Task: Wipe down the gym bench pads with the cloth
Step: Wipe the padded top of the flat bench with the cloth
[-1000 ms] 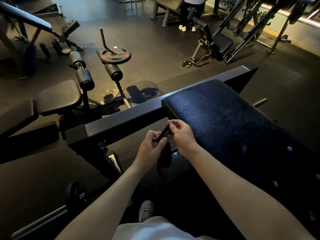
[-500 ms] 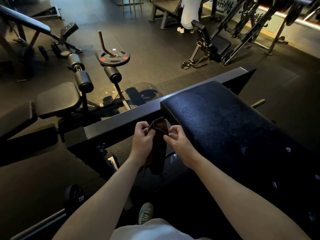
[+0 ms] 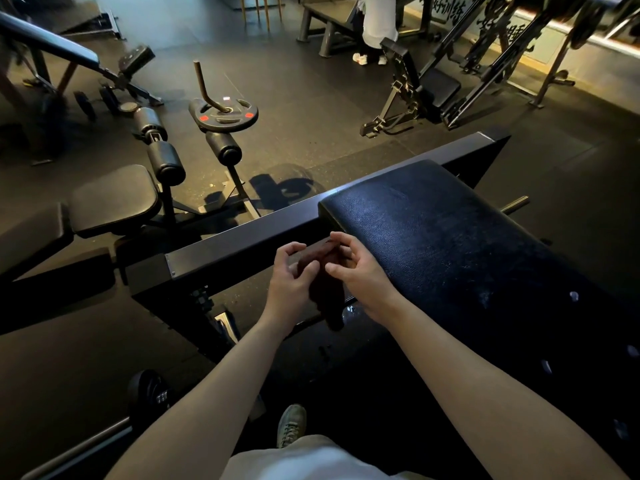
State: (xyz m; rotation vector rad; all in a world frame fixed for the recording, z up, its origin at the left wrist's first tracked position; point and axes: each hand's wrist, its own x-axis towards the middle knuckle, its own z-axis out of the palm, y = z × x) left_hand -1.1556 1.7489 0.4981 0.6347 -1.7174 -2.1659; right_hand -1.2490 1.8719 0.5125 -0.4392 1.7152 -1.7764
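A dark brown cloth [image 3: 320, 271] hangs between my two hands, just off the near left corner of the black bench pad [image 3: 450, 244]. My left hand [image 3: 294, 275] grips the cloth's left side with curled fingers and thumb. My right hand [image 3: 360, 271] pinches the cloth's top edge from the right, beside the pad's corner. The cloth's lower end droops toward the frame below and is dim. The pad is wide, textured and shiny, running from the centre to the lower right.
A steel frame beam [image 3: 242, 240] crosses behind my hands. To the left stand a leg machine with roller pads [image 3: 166, 161] and a weight plate [image 3: 223, 114]. A dumbbell [image 3: 149, 393] lies at lower left. A person [image 3: 375, 26] stands by a far bench.
Both hands have shifted the cloth: it was bunched and hanging low a second ago, then lifted and spread; now its top edge is held flatter between my hands, nearer the pad's corner.
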